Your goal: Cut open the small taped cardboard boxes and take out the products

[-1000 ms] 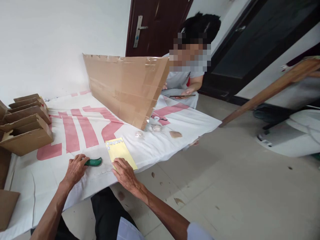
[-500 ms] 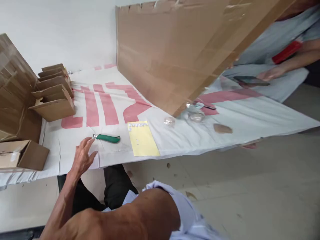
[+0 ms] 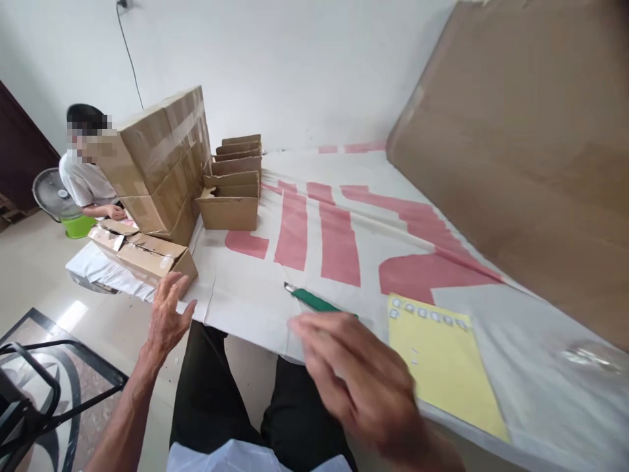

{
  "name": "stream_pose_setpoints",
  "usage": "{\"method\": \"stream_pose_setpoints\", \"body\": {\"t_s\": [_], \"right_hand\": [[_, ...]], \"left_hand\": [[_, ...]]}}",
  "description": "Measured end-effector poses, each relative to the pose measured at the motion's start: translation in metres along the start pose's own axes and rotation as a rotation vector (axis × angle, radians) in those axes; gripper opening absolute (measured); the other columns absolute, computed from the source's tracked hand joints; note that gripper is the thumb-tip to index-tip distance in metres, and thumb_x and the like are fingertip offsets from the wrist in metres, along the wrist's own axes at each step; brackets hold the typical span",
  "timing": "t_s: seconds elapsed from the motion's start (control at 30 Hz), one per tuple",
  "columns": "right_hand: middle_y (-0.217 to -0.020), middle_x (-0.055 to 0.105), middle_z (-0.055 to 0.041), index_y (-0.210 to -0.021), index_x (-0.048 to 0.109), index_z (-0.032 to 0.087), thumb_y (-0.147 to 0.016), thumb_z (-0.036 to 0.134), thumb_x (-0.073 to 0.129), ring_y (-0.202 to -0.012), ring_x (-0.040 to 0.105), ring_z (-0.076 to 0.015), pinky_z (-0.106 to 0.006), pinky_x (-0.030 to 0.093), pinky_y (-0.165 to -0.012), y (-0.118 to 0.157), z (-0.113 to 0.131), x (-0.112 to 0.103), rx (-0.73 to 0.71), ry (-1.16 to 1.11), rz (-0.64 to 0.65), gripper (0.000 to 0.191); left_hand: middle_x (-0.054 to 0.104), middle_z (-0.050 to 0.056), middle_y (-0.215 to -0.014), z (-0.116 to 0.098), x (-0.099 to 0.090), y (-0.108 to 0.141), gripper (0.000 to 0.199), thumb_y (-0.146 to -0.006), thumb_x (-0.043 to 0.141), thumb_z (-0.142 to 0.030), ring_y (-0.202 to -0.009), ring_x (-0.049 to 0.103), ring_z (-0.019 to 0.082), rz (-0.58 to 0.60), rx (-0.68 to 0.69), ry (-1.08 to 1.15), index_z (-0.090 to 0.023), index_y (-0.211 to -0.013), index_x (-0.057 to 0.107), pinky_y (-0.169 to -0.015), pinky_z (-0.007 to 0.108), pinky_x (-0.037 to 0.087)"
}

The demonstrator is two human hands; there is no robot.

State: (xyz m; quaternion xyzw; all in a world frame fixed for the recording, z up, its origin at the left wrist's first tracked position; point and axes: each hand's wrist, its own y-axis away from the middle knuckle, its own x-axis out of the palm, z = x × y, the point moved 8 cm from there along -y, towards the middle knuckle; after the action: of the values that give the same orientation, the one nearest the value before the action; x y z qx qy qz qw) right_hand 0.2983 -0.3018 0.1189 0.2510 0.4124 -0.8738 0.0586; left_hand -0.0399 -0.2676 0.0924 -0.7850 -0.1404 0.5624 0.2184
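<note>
My left hand point(image 3: 170, 314) hovers at the table's front edge with its fingers apart and nothing in them. It is nearest to a long, low cardboard box point(image 3: 147, 255). My right hand point(image 3: 361, 387), a little blurred, reaches over the table edge with fingers stretched and no object visible in it. Just beyond its fingertips lies a green-handled utility knife point(image 3: 314, 300), its handle end partly hidden by the hand. To the right of that hand, a yellow sheet point(image 3: 447, 367) with several small pale squares along its top lies on the white cloth.
Taped cardboard boxes point(image 3: 162, 164) are stacked at the left, beside a row of open small boxes point(image 3: 228, 211). A large cardboard panel point(image 3: 521, 151) rises on the right. Behind the stack sits another person point(image 3: 81, 177), near a fan point(image 3: 54, 193). A metal-framed chair point(image 3: 63, 347) stands lower left.
My view has swung left, bringing the other person and the fan into sight. My right hand has come into view near the knife. My left hand is still open.
</note>
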Motion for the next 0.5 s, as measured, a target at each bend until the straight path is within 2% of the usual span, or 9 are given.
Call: {"method": "stream_pose_setpoints", "body": {"t_s": [0.07, 0.13, 0.2, 0.27, 0.37, 0.5], "right_hand": [[-0.111, 0.079, -0.0115, -0.124, 0.078, 0.029, -0.108, 0.029, 0.052, -0.104, 0.076, -0.0304, -0.05, 0.065, -0.093, -0.017, -0.045, 0.019, 0.022, 0.154, -0.008, 0.03], [-0.109, 0.079, -0.0127, -0.119, 0.077, 0.025, -0.108, 0.031, 0.049, -0.104, 0.074, -0.0308, -0.049, 0.064, -0.092, -0.015, -0.086, 0.034, 0.056, 0.26, -0.013, 0.031], [-0.109, 0.078, -0.0137, -0.117, 0.077, 0.023, -0.107, 0.034, 0.049, -0.104, 0.073, -0.0315, -0.049, 0.063, -0.091, 0.0, -0.12, 0.044, 0.106, 0.328, 0.0, 0.032], [-0.109, 0.077, -0.0143, -0.117, 0.076, 0.022, -0.106, 0.037, 0.048, -0.103, 0.071, -0.0324, -0.05, 0.062, -0.09, 0.015, -0.143, 0.049, 0.15, 0.376, 0.013, 0.033], [-0.11, 0.076, -0.0143, -0.117, 0.074, 0.022, -0.105, 0.04, 0.049, -0.103, 0.069, -0.0331, -0.051, 0.06, -0.092, 0.026, -0.158, 0.053, 0.17, 0.387, 0.021, 0.033], [-0.112, 0.076, -0.0136, -0.118, 0.074, 0.024, -0.105, 0.039, 0.051, -0.105, 0.069, -0.032, -0.05, 0.06, -0.095, 0.018, -0.156, 0.063, 0.172, 0.318, 0.025, 0.031]], "left_hand": [[0.055, 0.018, -0.156, 0.022, -0.023, -0.008, 0.056, -0.097, 0.07, -0.033, -0.148, 0.052, 0.038, -0.062, -0.047, -0.084, -0.024, -0.151, 0.056, -0.124, 0.058, 0.044], [0.046, 0.021, -0.165, 0.048, -0.034, -0.02, 0.07, -0.091, 0.078, -0.037, -0.153, 0.046, 0.044, -0.048, -0.116, -0.169, -0.022, -0.154, 0.053, -0.122, 0.063, 0.043], [0.041, 0.024, -0.17, 0.072, -0.032, -0.032, 0.078, -0.087, 0.083, -0.042, -0.155, 0.042, 0.048, 0.031, -0.17, -0.22, -0.021, -0.155, 0.053, -0.12, 0.065, 0.044], [0.044, 0.024, -0.168, 0.086, -0.024, -0.038, 0.078, -0.085, 0.085, -0.044, -0.156, 0.041, 0.049, 0.099, -0.186, -0.235, -0.02, -0.153, 0.056, -0.12, 0.065, 0.044], [0.049, 0.025, -0.165, 0.088, -0.012, -0.036, 0.072, -0.086, 0.084, -0.045, -0.156, 0.04, 0.048, 0.099, -0.19, -0.235, -0.019, -0.149, 0.059, -0.122, 0.066, 0.041], [0.05, 0.023, -0.164, 0.062, 0.001, -0.019, 0.07, -0.089, 0.08, -0.049, -0.154, 0.044, 0.046, 0.058, -0.171, -0.213, -0.02, -0.149, 0.059, -0.12, 0.064, 0.043]]}}
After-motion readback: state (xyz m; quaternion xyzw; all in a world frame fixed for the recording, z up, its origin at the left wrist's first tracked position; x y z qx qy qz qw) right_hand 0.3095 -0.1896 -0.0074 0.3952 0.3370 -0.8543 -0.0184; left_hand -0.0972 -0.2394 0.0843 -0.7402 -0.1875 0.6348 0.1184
